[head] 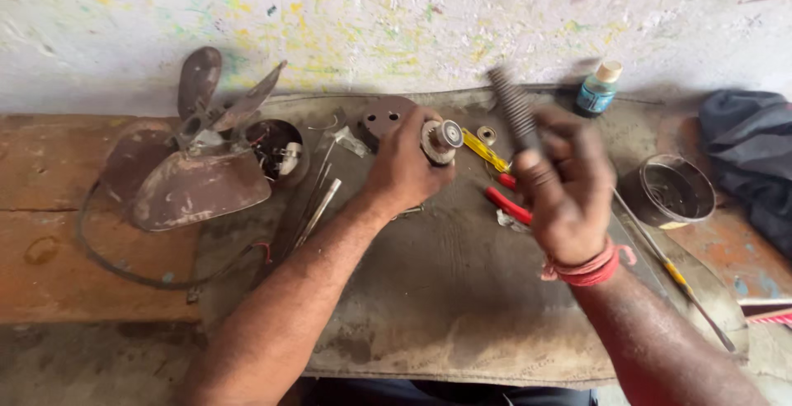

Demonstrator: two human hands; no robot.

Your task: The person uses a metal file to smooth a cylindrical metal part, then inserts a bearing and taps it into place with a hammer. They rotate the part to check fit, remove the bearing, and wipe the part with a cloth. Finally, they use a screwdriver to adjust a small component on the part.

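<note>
While our left hand (402, 167) grasps the rotor (441, 141) at the frame's centre, shaft end turned towards us for access, our right hand (561, 187) clenches a ribbed tool (513, 109), raised just beside it.

A whitewashed wall (462, 18) flecked with yellow and green paint ran behind. Below it sat a worn wooden bench (49, 208), covered by a grimy grey mat (445, 290), under soft daylight.
</note>
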